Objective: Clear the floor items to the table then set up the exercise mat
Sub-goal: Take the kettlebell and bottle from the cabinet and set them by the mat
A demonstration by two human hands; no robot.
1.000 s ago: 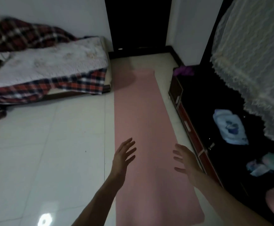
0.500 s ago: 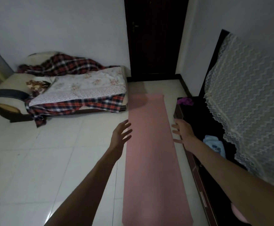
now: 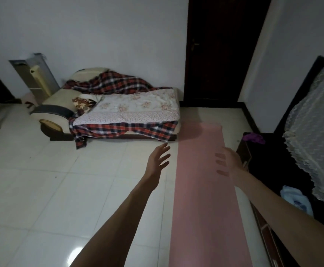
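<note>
The pink mat (image 3: 205, 189) lies unrolled flat on the floor (image 3: 80, 189) along the dark worktop (image 3: 284, 170), so both hands, left (image 3: 158, 158) and right (image 3: 228, 160), hover empty above it, fingers spread apart.

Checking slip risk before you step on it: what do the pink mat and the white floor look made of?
The long pink exercise mat looks like matte foam or rubber: flat and unrolled, with no glare. The white floor looks like glazed ceramic tile: grout lines show and a bright light reflects near the bottom edge, so it is probably slick.
</note>
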